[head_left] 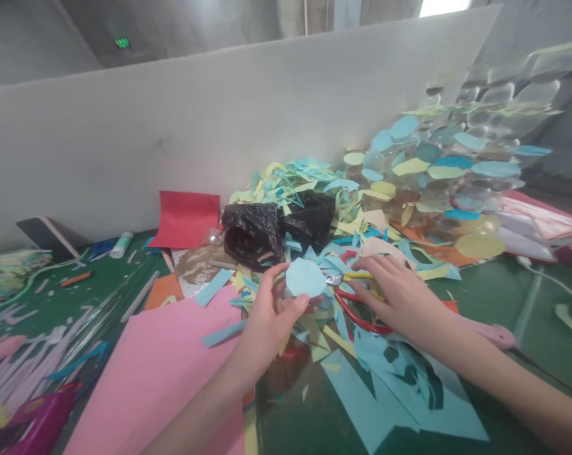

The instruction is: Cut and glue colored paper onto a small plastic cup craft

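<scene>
Between the thumb and fingers of my left hand [276,313] is a light blue, roughly round paper piece [305,278]. Just right of it, my right hand [392,284] has its fingers on a small yellow-handled tool [356,276] with a metal end; the fingers partly cover it. Red-handled scissors [361,319] lie among the scraps under that hand, their blades hidden. Cut light blue sheets [399,385] lie below my right hand, and pink paper [172,373] lies to the left.
Black plastic bags [255,234] and a heap of paper strips [290,180] stand behind the hands. Plastic bottles with paper discs [497,169] are stacked at the right. A purple tool [39,417] lies at lower left on the green table [286,417].
</scene>
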A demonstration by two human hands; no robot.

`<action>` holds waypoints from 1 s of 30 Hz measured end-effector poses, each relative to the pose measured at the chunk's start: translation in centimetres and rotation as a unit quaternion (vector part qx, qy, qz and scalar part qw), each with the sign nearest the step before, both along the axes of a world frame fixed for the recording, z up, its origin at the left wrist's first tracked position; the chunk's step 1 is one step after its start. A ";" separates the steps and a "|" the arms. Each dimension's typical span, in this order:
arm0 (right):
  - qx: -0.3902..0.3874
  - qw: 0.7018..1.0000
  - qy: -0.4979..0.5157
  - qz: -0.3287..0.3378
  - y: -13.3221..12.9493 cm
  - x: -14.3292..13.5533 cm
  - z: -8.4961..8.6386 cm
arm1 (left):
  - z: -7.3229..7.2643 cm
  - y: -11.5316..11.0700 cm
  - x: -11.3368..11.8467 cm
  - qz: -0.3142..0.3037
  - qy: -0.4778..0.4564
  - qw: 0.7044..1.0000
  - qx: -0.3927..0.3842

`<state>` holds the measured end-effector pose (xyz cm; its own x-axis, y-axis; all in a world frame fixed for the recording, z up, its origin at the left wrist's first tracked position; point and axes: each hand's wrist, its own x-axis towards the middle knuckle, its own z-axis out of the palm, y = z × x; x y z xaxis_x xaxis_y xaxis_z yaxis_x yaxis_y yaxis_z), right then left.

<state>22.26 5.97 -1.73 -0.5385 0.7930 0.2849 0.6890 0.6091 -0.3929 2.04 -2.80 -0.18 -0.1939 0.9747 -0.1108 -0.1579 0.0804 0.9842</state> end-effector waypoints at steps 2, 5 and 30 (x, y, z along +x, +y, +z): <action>-0.041 0.998 0.044 0.006 -0.3 0.0 0.5 | -0.2 -0.1 0.0 -0.015 -0.001 1.000 -0.006; -0.168 0.981 0.094 0.034 -1.0 -0.2 1.3 | -0.5 -0.2 0.0 -0.056 -0.004 0.998 -0.011; -0.319 0.914 0.234 0.089 -1.9 -1.4 -0.7 | -0.3 0.1 -0.4 0.023 0.066 0.997 -0.043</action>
<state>20.83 4.08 -2.41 -0.6136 0.7892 0.0270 0.2662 0.2390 -0.9338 1.65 -2.71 -0.45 -0.2570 0.9524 -0.1640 -0.0325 0.1611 0.9864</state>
